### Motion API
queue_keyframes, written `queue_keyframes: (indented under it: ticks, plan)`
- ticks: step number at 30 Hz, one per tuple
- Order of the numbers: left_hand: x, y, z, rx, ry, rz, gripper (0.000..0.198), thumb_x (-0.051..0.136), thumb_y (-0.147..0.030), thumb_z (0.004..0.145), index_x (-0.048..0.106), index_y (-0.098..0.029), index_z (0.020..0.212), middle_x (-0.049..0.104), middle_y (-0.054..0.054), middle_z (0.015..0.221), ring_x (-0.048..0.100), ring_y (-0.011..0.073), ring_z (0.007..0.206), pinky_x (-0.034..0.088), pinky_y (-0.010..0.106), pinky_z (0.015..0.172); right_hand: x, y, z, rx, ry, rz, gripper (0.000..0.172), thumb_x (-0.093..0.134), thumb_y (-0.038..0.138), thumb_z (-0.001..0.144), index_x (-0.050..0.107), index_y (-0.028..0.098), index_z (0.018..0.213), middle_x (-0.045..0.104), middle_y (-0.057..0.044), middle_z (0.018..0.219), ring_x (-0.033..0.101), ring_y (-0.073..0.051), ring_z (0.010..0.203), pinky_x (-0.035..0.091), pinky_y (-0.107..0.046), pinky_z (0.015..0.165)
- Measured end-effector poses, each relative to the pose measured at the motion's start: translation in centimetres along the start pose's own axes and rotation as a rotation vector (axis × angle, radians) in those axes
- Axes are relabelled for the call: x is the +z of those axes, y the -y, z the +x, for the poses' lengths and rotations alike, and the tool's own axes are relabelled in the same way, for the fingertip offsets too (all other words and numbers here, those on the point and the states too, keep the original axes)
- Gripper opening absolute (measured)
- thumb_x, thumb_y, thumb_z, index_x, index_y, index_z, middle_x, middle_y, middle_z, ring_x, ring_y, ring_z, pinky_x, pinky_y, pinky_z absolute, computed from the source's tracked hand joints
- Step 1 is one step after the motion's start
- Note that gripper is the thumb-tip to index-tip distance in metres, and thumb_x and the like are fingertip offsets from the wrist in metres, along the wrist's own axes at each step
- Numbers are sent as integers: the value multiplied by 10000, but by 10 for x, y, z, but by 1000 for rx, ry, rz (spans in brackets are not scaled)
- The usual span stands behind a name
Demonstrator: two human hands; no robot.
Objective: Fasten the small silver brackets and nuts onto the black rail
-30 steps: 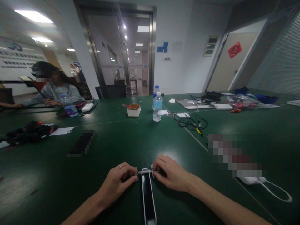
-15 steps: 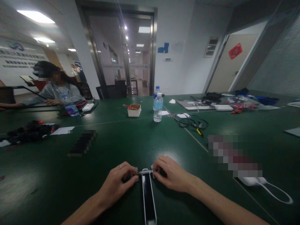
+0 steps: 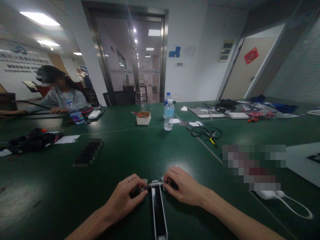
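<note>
A long, narrow device (image 3: 159,211) with a white frame and a dark face lies on the green table, its far end between my hands. A thin metal rod (image 3: 155,184) crosses that far end. My left hand (image 3: 127,195), with a ring on one finger, pinches a small greyish part at the rod's left end. At the right end, my right hand (image 3: 183,186) has its thumb and fingers closed on a similar small part. My fingers partly hide both end parts.
Beyond my hands stand water bottles (image 3: 168,115) and a small open box (image 3: 143,118). Black cables (image 3: 205,131) lie right of them. A blurred dark item (image 3: 88,152) is at left, a white charger (image 3: 267,193) at right. A person (image 3: 62,93) sits at the far left.
A light grey panel with a dark mark has come further into view at the right edge. My hands and the narrow device have hardly moved.
</note>
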State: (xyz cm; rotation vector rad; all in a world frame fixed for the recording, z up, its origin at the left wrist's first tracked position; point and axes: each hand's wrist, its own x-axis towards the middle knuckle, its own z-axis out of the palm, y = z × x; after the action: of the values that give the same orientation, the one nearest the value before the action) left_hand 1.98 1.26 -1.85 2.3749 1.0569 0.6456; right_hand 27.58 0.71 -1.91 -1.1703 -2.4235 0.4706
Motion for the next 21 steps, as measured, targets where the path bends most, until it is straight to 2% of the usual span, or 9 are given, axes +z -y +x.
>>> queue_keyframes:
  ticks: [3,5,8,11,14,16,17,19,21]
  plan:
    - [-1,0,-2,154,-80,-43,144,516,-201,882,658,-183,864,622,23,790,575,153,698,473,247,634,1,0,0,-12,-4,4,64,531,222,886,567,169,898,565,-30,845,494,-152,768,379,-289,714]
    - [-1,2,-3,197,-123,-53,142,518,-191,882,657,-182,858,625,23,781,580,152,698,478,246,640,1,0,0,-10,-3,5,73,529,230,889,568,170,901,565,-30,845,493,-153,767,380,-289,713]
    - [-4,11,-1,164,-135,-34,146,515,-198,880,657,-186,850,629,20,786,577,146,685,476,233,617,0,0,1,1,3,-4,78,532,231,884,575,169,904,566,-32,843,498,-158,775,387,-293,715]
    - [-10,21,3,65,-138,14,155,508,-230,874,654,-191,838,632,12,791,569,141,660,469,221,582,-5,6,2,49,-27,-12,110,548,238,866,579,166,944,574,-51,905,514,-172,823,412,-309,743]
    - [-13,26,6,-14,-186,45,150,516,-258,865,649,-198,833,618,-4,770,557,136,628,455,212,545,-8,25,2,125,-107,7,250,543,311,875,548,181,1089,553,-81,1054,528,-197,922,448,-342,798]
    - [-13,28,7,-14,-210,42,155,517,-268,868,650,-199,829,611,-8,756,555,136,624,452,213,547,-1,43,2,178,-135,3,355,528,363,887,500,207,1204,518,-107,1161,524,-230,1016,462,-381,842]
    - [-12,28,6,-2,-217,36,163,514,-272,872,652,-199,827,607,-9,749,555,136,622,452,214,553,6,52,4,212,-113,-9,428,538,394,879,462,231,1267,482,-125,1239,519,-256,1058,475,-403,835]
    - [-10,29,6,20,-229,27,185,505,-281,880,659,-199,819,600,-9,735,552,136,613,452,219,562,25,68,8,247,50,-69,672,658,432,774,387,256,1363,389,-180,1370,483,-368,1139,506,-474,770]
    - [-8,31,5,32,-237,26,193,506,-286,878,665,-199,814,596,-9,727,551,139,606,454,223,564,45,77,15,285,142,-138,826,761,348,652,383,253,1380,346,-218,1414,410,-477,1202,511,-549,733]
